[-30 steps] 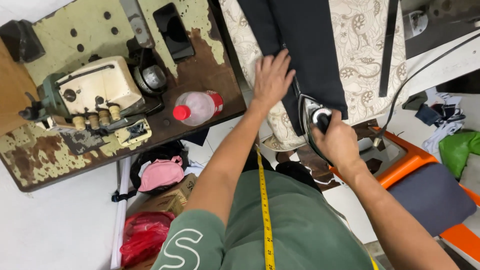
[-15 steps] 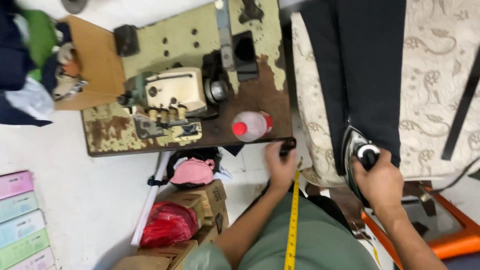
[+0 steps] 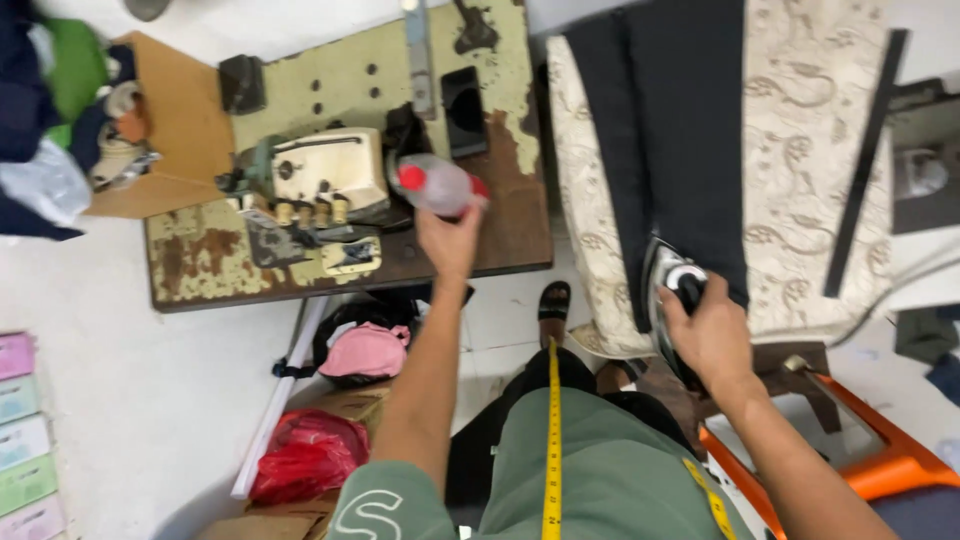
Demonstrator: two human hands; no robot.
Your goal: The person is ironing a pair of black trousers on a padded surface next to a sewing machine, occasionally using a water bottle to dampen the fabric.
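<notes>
Bottle: we see a clear plastic bottle with a red cap (image 3: 437, 185) at centre frame, tipped on its side just above the table (image 3: 500, 250); its contents are too blurred to tell.
Left hand: our left hand (image 3: 449, 238) is closed around the bottle's lower end, fingers wrapped from below.
Right hand: our right hand (image 3: 712, 332) is clenched on the black handle of the iron (image 3: 668, 285), lower right of centre.
Iron: it rests on the dark cloth (image 3: 672, 130) – near that cloth's lower edge – over the patterned cream ironing pad (image 3: 810, 170).
Around the bottle: a cream sewing machine (image 3: 318, 175) stands just left of it, and a dark phone (image 3: 465, 110) lies just above it.
Below the table: a pink bag (image 3: 368, 352) and a red plastic bag (image 3: 308, 452) on the floor.
On us: a yellow measuring tape (image 3: 552, 440) hangs down the green shirt.
</notes>
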